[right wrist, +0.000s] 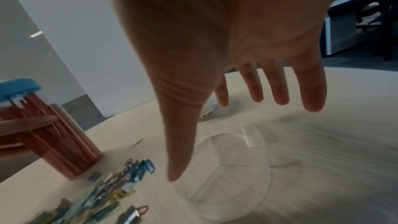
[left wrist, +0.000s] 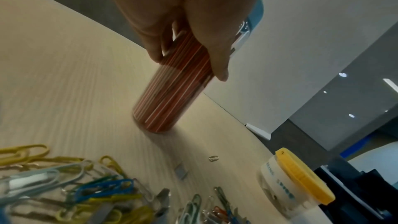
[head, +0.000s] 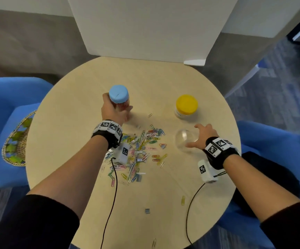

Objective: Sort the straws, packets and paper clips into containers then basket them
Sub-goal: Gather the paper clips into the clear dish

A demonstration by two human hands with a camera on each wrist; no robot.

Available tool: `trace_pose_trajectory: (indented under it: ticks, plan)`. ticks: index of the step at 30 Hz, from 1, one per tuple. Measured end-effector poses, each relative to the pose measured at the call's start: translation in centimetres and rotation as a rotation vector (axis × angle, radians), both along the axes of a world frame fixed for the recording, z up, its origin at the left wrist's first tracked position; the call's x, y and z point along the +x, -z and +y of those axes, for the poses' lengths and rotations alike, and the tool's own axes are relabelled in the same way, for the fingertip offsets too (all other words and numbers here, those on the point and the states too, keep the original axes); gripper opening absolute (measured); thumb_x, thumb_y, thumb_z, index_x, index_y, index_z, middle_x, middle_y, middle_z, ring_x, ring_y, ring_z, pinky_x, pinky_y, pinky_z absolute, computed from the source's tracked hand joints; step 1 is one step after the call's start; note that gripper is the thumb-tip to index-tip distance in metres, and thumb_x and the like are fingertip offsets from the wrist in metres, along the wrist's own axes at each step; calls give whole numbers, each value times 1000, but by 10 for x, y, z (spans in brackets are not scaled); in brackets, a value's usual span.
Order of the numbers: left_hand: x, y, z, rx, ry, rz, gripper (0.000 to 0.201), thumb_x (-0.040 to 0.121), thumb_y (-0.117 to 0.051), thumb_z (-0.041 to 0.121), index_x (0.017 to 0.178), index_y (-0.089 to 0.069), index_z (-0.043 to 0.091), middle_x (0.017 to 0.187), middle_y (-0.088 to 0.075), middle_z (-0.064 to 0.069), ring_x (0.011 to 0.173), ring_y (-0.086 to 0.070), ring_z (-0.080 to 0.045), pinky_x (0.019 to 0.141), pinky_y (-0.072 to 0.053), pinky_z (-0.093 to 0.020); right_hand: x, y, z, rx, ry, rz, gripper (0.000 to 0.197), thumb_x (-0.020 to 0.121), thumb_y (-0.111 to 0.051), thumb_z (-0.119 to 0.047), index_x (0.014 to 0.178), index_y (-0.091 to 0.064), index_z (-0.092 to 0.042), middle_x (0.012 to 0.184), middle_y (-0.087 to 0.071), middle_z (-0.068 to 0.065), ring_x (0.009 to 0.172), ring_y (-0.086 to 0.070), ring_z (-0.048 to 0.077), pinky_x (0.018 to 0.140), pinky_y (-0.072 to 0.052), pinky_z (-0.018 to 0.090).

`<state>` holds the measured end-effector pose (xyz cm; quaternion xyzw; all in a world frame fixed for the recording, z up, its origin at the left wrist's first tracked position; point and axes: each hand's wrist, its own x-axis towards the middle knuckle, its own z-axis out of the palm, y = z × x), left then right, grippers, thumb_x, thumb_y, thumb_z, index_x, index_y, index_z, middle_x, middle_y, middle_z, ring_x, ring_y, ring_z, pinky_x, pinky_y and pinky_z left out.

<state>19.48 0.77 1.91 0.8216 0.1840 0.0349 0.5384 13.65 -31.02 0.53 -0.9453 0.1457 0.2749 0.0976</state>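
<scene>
Paper clips (head: 142,148) lie heaped between my hands; left hand (head: 114,112) grips the straw jar (left wrist: 172,89), right hand (head: 202,135) spreads over the clear container (head: 186,141), which may skid or tip if nudged.

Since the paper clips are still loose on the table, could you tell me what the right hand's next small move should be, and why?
Probably lower the right hand a little and close its fingers round the clear container. The hand is spread open just above it, holding nothing, the paper clips lie unsorted beside it, and the left hand is occupied gripping the blue-lidded jar of straws.
</scene>
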Motion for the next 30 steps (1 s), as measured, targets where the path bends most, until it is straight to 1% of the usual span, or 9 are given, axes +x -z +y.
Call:
trace_pose_trajectory:
  ticks: [5,9,14,17,19,22,26,28,30]
  plan:
    - [-1,10,6,114,47,52,71,75,-80,13,131,-37,11,111,-58,-9,101,-56,-28,77,-45,-32,2,25,2,48,-84,45,128,51,-90,-58,152,-16,-33,144,-26,12,128,-42,42,103,-43,50]
    - [-6,26,15,239,83,401,84,72,-85,19,137,-33,8,130,-52,-12,113,-55,-32,84,-49,-37,-2,38,6,43,-123,27,120,57,-89,-53,151,-19,-31,146,-26,12,129,-40,43,103,-43,50]
    - [-40,26,9,441,223,581,38,81,-74,27,109,-55,10,110,-59,-9,95,-60,-29,72,-48,-34,-11,28,23,-13,-194,-57,109,61,-87,-43,148,-26,-21,138,-37,10,122,-45,36,96,-47,44]
    - [-70,25,-9,159,363,478,39,80,-70,52,94,-56,18,91,-66,-4,81,-64,-23,68,-50,-31,-24,7,38,135,-251,-142,113,58,-88,-42,151,-25,-24,141,-36,7,125,-42,31,100,-46,44]
    - [-89,19,-25,-143,459,485,52,77,-67,64,103,-56,21,94,-69,-10,79,-68,-23,72,-59,-40,-41,-11,53,286,-321,-186,117,57,-88,-43,152,-21,-28,141,-38,4,123,-43,27,102,-44,43]
    - [-114,11,-40,-426,544,504,50,86,-65,51,124,-54,21,104,-68,-19,81,-69,-25,75,-60,-47,-70,-31,77,438,-383,-228,121,56,-88,-45,153,-16,-34,135,-43,-2,115,-46,20,97,-46,37]
    - [-143,13,-36,-599,594,427,38,95,-62,23,131,-53,14,92,-71,-16,85,-70,-38,74,-56,-54,-105,-39,94,556,-343,-226,121,55,-89,-53,152,-18,-39,130,-44,-9,111,-45,9,93,-43,26]
    - [-152,14,-25,-571,600,394,37,96,-60,20,132,-53,14,93,-71,-16,83,-71,-39,65,-59,-43,-118,-34,93,614,-241,-215,106,59,-86,-58,147,-29,-41,124,-46,-13,106,-49,5,86,-46,22]
    - [-158,14,-12,-523,578,357,38,95,-62,24,132,-55,18,96,-73,-15,82,-72,-37,61,-59,-38,-129,-25,84,576,-124,-210,62,73,-76,-58,124,-52,-32,108,-56,-10,94,-56,8,77,-49,25]
